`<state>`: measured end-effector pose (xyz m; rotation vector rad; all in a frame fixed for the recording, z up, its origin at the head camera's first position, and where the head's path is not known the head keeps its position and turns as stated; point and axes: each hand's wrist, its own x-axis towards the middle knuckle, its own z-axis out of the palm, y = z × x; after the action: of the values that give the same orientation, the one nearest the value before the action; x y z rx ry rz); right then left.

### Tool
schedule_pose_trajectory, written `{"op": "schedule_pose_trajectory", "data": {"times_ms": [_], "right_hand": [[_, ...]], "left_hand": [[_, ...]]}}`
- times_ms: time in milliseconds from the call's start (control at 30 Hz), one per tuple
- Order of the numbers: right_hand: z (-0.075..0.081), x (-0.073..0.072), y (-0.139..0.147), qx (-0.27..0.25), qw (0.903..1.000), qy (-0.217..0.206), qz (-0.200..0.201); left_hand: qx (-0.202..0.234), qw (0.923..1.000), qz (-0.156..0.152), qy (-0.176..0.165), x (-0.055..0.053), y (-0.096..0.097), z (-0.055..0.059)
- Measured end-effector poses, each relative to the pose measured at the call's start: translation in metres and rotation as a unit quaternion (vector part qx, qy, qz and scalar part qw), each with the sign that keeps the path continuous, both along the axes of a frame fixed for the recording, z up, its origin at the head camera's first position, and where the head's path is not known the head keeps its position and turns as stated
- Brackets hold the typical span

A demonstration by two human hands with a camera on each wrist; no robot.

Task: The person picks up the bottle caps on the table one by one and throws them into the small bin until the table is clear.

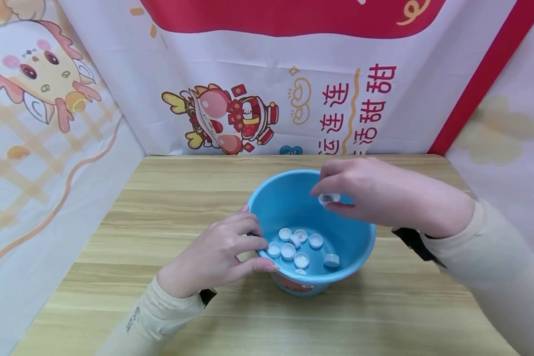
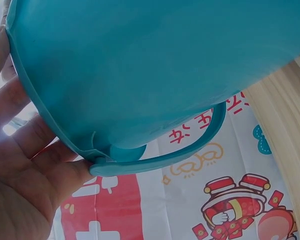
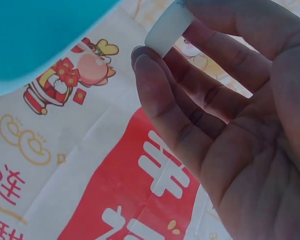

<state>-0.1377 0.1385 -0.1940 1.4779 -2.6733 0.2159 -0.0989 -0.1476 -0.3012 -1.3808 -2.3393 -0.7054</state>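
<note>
A blue plastic bucket (image 1: 289, 200) stands on the wooden table, its mouth tipped a little into the head view. My left hand (image 1: 220, 249) grips its near left rim, thumb along the front edge and fingers over the side. In the left wrist view the fingers reach the bucket's rim beside its handle (image 2: 180, 159). Above the far right part of the opening, my right hand (image 1: 365, 193) pinches a white bottle cap (image 1: 329, 198). The right wrist view has that cap (image 3: 167, 31) between thumb and fingertips. Several white bottle caps (image 1: 288, 251) lie on the bucket's floor.
The table (image 1: 160, 212) has a light wood grain. A printed cloth (image 1: 249, 59) with red figures and lettering hangs along its back edge, and another patterned cloth (image 1: 62, 163) hangs at the left.
</note>
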Motion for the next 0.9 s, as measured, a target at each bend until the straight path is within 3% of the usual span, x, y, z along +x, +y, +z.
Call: {"op": "schedule_pose_trajectory", "data": {"times_ms": [600, 900], "right_hand": [[0.004, 0.001, 0.0, 0.028, 0.9991, -0.015, -0.029], [0.009, 0.0, 0.008, 0.017, 0.9989, -0.005, -0.043]], "left_hand": [[0.001, 1.0, -0.002, 0.005, 0.0, 0.0, -0.001], [0.003, 1.0, -0.001, 0.007, 0.0, 0.001, -0.001]]}}
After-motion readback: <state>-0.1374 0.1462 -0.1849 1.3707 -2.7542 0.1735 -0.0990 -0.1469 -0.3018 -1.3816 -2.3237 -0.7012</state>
